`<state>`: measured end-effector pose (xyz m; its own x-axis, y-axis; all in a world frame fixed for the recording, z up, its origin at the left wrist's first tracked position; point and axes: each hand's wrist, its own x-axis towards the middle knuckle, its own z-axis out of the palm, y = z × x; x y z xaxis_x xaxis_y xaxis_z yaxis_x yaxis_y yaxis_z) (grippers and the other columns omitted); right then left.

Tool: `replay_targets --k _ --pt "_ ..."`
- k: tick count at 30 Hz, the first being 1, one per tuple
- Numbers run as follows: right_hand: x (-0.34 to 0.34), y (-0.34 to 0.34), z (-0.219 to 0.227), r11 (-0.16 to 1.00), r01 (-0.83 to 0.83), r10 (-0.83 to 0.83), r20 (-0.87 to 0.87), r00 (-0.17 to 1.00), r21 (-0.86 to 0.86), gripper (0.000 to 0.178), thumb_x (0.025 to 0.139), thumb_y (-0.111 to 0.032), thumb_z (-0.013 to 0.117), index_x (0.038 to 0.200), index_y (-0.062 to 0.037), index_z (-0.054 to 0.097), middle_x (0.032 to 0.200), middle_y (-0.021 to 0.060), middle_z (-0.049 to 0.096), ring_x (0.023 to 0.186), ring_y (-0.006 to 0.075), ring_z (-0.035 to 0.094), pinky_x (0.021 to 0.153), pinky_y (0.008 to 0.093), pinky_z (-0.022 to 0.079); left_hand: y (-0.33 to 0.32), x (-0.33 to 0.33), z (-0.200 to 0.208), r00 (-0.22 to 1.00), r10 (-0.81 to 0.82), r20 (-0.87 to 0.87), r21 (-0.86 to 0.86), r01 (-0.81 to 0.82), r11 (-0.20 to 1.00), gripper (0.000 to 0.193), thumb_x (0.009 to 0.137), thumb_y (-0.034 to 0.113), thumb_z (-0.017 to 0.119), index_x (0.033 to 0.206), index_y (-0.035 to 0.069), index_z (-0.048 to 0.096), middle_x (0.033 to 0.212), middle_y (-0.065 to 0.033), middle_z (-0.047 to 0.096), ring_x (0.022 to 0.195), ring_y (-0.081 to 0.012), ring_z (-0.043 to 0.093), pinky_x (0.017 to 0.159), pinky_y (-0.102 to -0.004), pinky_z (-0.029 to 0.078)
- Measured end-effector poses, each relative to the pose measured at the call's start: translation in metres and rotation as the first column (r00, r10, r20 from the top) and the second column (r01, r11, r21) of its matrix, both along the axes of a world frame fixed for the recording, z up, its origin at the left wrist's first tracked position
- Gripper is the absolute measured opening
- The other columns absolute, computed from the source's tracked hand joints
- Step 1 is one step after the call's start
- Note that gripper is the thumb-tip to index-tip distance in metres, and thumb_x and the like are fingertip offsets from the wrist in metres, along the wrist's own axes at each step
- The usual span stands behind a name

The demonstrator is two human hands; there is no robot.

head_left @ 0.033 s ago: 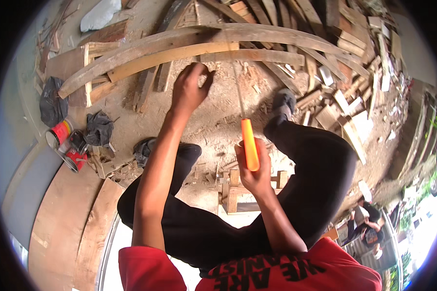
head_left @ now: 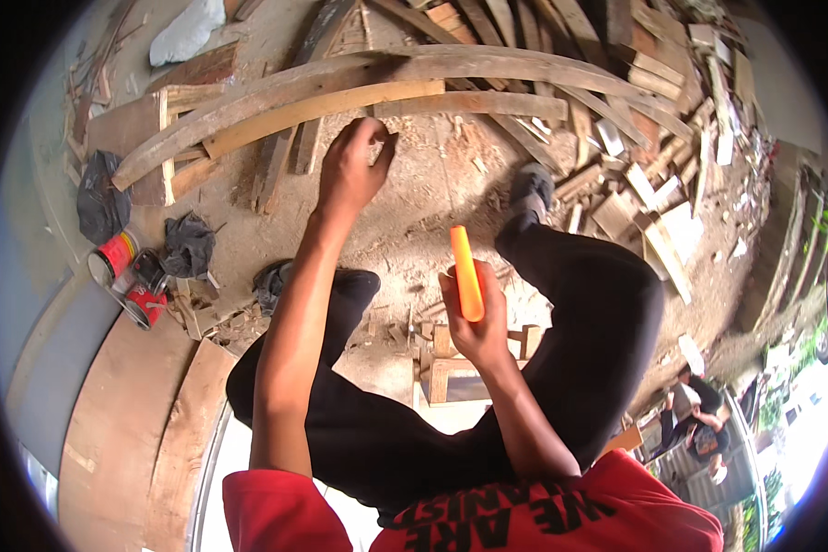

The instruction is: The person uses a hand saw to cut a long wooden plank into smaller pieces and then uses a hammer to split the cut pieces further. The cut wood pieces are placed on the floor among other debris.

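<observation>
"Between the legs (head_left: pixel 607 304): what does the right hand (head_left: pixel 484 331) have?"

"Orange handle (head_left: pixel 466 276), fingers closed round it; long axis points away, toward the curved planks (head_left: pixel 322 109), far end tipped slightly left."

"Left hand (head_left: pixel 351 170)?"

"Ahead and left, half-curled, apparently empty, nearer the planks; contact unclear. Dirt floor (head_left: pixel 409 235); scrap wood (head_left: pixel 616 213) at right."

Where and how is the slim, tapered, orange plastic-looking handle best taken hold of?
The orange handle is probably best wrapped around its thicker near end, approached from the body side, as the bare right hand does: its narrower end points away.
</observation>
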<state>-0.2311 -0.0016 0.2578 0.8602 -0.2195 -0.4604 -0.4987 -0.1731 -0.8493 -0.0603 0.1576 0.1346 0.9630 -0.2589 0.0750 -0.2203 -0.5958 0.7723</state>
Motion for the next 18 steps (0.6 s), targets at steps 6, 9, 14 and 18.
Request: replay_targets --k 6,9,14,18 --pt "0.002 0.008 0.099 0.993 0.116 -0.117 -0.037 0.992 -0.038 0.017 0.094 -0.007 0.065 0.104 -0.0010 0.053 0.079 0.0062 0.056 0.067 0.0132 0.052 0.063 0.0282 0.045 -0.009 -0.037 0.121 0.884 0.005 -0.467 -0.087 -0.051 0.995 0.019 0.097 0.018 0.061 0.096 -0.001 0.063 0.089 -0.0116 0.068 0.084 -0.0221 0.065 0.076 -0.0331 0.050" --pt "0.016 0.018 0.144 0.977 0.206 -0.203 0.061 0.977 -0.054 0.019 0.094 -0.009 0.066 0.105 -0.0006 0.053 0.078 0.0095 0.057 0.066 0.0177 0.055 0.062 0.0314 0.046 -0.023 -0.057 0.192 0.729 -0.001 -0.685 -0.200 -0.186 0.962 0.051 0.104 0.044 0.043 0.099 -0.003 0.064 0.089 -0.0132 0.068 0.085 -0.0208 0.064 0.073 -0.0343 0.049" --pt "0.012 0.010 0.198 0.952 0.220 -0.182 0.186 0.965 -0.211 0.033 0.085 -0.010 0.072 0.112 0.0004 0.056 0.096 0.0199 0.062 0.086 0.0422 0.059 0.073 0.0464 0.045 -0.052 -0.056 0.320 0.531 -0.279 -0.800 -0.430 -0.184 0.884 0.048 0.105 0.043 0.041 0.113 0.000 0.061 0.105 -0.0051 0.065 0.091 -0.0118 0.059 0.076 -0.0261 0.050" --pt "-0.012 0.011 0.247 0.913 0.250 -0.186 0.215 0.959 -0.322 0.034 0.082 -0.006 0.071 0.112 -0.0019 0.056 0.100 0.0155 0.061 0.094 0.0351 0.058 0.080 0.0410 0.042 -0.056 -0.059 0.350 0.309 -0.488 -0.816 -0.513 0.000 0.859 0.044 0.101 0.039 0.053 0.124 0.003 0.056 0.112 -0.0030 0.061 0.102 -0.0125 0.059 0.087 -0.0274 0.048"
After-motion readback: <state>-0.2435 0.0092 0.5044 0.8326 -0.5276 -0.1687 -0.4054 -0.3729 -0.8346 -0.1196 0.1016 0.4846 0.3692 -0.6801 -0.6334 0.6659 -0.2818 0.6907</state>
